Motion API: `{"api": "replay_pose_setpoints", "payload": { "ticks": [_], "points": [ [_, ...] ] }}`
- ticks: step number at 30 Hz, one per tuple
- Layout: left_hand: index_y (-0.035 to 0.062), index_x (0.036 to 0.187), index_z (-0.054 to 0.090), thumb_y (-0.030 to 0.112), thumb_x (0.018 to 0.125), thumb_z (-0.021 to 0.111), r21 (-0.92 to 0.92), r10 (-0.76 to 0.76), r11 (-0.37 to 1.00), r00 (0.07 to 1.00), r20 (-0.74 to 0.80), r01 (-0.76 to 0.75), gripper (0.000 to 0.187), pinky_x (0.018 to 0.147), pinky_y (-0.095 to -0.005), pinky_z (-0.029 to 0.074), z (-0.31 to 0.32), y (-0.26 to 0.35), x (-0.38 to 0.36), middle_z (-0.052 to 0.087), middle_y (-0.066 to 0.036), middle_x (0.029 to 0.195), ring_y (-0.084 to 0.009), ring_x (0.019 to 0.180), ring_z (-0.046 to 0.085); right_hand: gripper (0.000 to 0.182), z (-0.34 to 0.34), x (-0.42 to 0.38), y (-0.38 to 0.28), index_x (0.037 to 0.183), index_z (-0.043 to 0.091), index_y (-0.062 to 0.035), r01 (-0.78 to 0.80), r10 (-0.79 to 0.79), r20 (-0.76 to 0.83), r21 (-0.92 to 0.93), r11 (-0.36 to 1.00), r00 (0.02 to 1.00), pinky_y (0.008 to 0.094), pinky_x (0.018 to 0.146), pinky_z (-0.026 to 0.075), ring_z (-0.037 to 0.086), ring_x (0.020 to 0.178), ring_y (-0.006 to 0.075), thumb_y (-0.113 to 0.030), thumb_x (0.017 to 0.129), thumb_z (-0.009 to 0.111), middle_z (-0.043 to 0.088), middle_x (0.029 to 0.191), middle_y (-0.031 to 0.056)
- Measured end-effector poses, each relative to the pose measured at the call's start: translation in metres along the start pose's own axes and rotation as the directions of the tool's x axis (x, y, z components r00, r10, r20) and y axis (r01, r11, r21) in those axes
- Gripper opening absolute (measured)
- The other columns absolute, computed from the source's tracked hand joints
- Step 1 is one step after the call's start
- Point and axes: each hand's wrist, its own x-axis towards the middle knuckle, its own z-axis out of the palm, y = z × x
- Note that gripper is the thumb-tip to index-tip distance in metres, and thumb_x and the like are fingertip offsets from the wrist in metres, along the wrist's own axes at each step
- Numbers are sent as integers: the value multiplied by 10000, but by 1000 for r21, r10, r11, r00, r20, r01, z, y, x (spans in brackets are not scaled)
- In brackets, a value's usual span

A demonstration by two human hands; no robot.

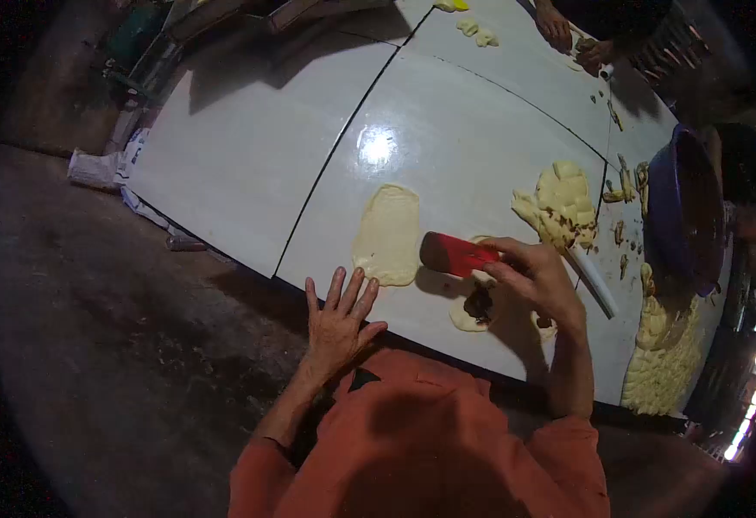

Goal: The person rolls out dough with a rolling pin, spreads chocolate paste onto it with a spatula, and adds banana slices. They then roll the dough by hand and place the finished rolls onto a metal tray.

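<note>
A flattened oval of pale dough (pixel 386 229) lies on the white tabletop. My left hand (pixel 336 326) is open, fingers spread, with its fingertips at the dough's lower edge. Gripped in my right hand (pixel 536 281) is a red dough scraper (pixel 455 255), its dark-looking end pointing left above the table, just right of the oval. Under the scraper and right hand lies another flat dough piece (pixel 462 319), partly hidden, with dark filling (pixel 479 305) on it. A third bit of dough with filling (pixel 544 323) shows beneath my right forearm.
Lumpy dough (pixel 568 194) with dark bits sits right of centre beside a white rod (pixel 595 283). A purple basin (pixel 684 216) and dimpled dough (pixel 661 363) occupy the right side. Another person's hands (pixel 555 30) work at the far edge. Small dough pieces (pixel 479 34) lie near the top.
</note>
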Motion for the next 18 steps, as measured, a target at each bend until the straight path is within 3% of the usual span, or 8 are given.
{"api": "replay_pose_setpoints", "payload": {
  "ticks": [2, 4, 7, 8, 11, 13, 15, 18],
  "points": [
    [244, 1543, 523, 632, 955, 606, -1, 13, 1000, 999, -34, -13, 710, 1172, -799, 85, 4, -1, 0, 395, -80, 1665, -350, 1566, 285, 342, 38, 15, -9, 1296, 709, -83, 61, -59, 17, -125, 990, 998, 292, 629, 532, 685, 708, 133, -145, 961, 736, 758, 929, 79],
    [247, 1543, 523, 631, 952, 611, -2, 21, 1000, 999, -42, -21, 710, 1172, -798, 87, 1, -2, 2, 402, -81, 1658, -355, 1560, 293, 375, 60, 22, -20, 1280, 711, -141, 211, -225, 33, -499, 841, 974, 345, 621, 545, 697, 686, 207, -141, 909, 762, 719, 858, 79],
    [237, 1529, 536, 609, 946, 640, -25, 21, 999, 1000, -12, -22, 699, 1173, -797, 90, -4, -4, 3, 428, -96, 1630, -373, 1541, 315, 404, 73, 23, -28, 1271, 709, -154, 162, -248, -55, -619, 769, 967, 382, 607, 542, 682, 667, 249, -130, 871, 759, 682, 787, 49],
    [230, 1519, 545, 596, 945, 653, -53, 25, 998, 999, -32, -26, 690, 1172, -799, 93, -4, -4, 4, 435, -105, 1618, -376, 1536, 320, 437, 76, 21, -21, 1310, 682, -158, 196, -308, -64, -646, 738, 949, 383, 572, 510, 634, 635, 220, -96, 878, 697, 602, 765, 46],
    [203, 1487, 569, 559, 939, 685, -116, 37, 992, 997, -67, -45, 663, 1169, -801, 98, -7, -5, 10, 442, -125, 1599, -379, 1532, 323, 465, 79, 15, -23, 1325, 680, -148, 178, -284, -48, -676, 715, 958, 378, 567, 514, 652, 661, 222, -80, 865, 698, 632, 803, 43],
    [194, 1477, 579, 546, 936, 693, -159, 5, 987, 999, -43, -12, 655, 1168, -804, 103, -12, -3, 14, 437, -139, 1601, -382, 1538, 313, 468, 79, 8, -21, 1332, 682, -147, 172, -268, -68, -614, 770, 961, 381, 573, 516, 667, 669, 227, -86, 869, 709, 645, 801, 48],
    [187, 1500, 562, 542, 938, 693, -166, 18, 986, 997, -72, -30, 677, 1166, -807, 99, -10, -1, 21, 416, -158, 1616, -394, 1547, 293, 457, 83, 4, -21, 1322, 685, -141, 109, -274, -204, -580, 807, 940, 386, 581, 517, 673, 665, 245, -91, 870, 723, 655, 792, 62],
    [173, 1571, 486, 557, 940, 685, -195, 45, 978, 988, -150, -74, 764, 1160, -805, 91, -10, 12, 41, 345, -198, 1659, -421, 1561, 252, 405, 91, 3, -29, 1322, 679, -122, 67, -200, -219, -496, 866, 955, 399, 588, 517, 678, 670, 285, -125, 919, 729, 667, 793, 98]
  ]
}}
